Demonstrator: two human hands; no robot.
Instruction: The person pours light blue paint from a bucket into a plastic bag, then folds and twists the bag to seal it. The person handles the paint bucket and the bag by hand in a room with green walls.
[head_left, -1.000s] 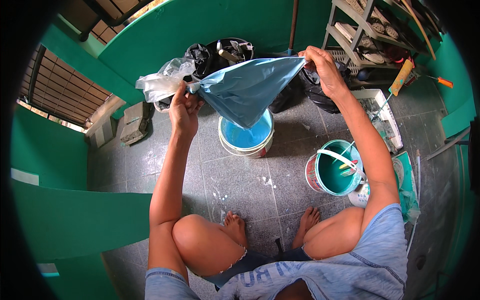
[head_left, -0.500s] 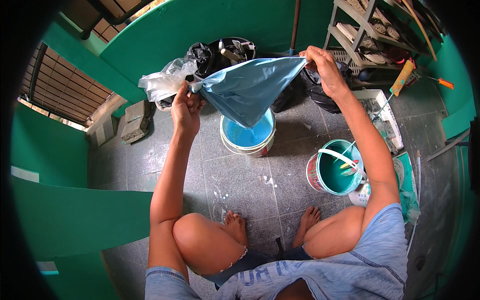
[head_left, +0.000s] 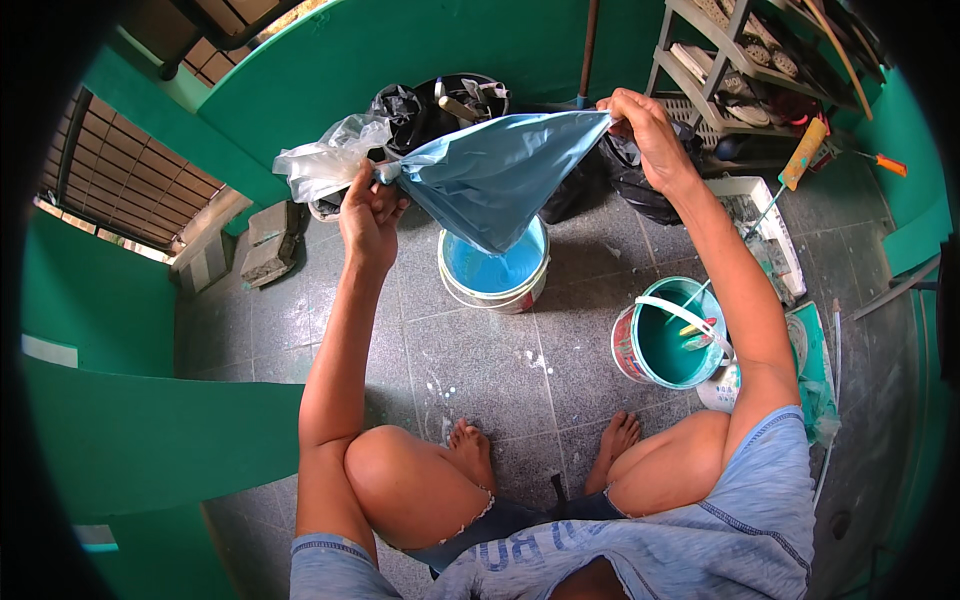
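A plastic bag (head_left: pixel 500 180), coated blue inside, is stretched between my two hands above a white bucket (head_left: pixel 515 303). My left hand (head_left: pixel 370 222) grips its bunched, knotted end, from which a clear crumpled part (head_left: pixel 325 158) sticks out to the left. Up at the right, my right hand (head_left: pixel 645 135) pinches the bag's far corner. The bag's lowest point hangs over the bucket's mouth, and a thin trickle appears to run from it into the blue paint (head_left: pixel 475 268).
Near my right knee stands a bucket of green paint (head_left: pixel 625 345) with a white handle and a tool inside. Beyond are a white tray (head_left: pixel 790 255), a paint roller (head_left: pixel 803 155) and a shoe rack (head_left: pixel 695 65). Concrete blocks (head_left: pixel 270 245) lie left; black bags (head_left: pixel 640 185) sit behind.
Both hands and the bag keep nearly the same pose, with only a very slight shift in the view. The trickle under the bag shows a little more plainly now.
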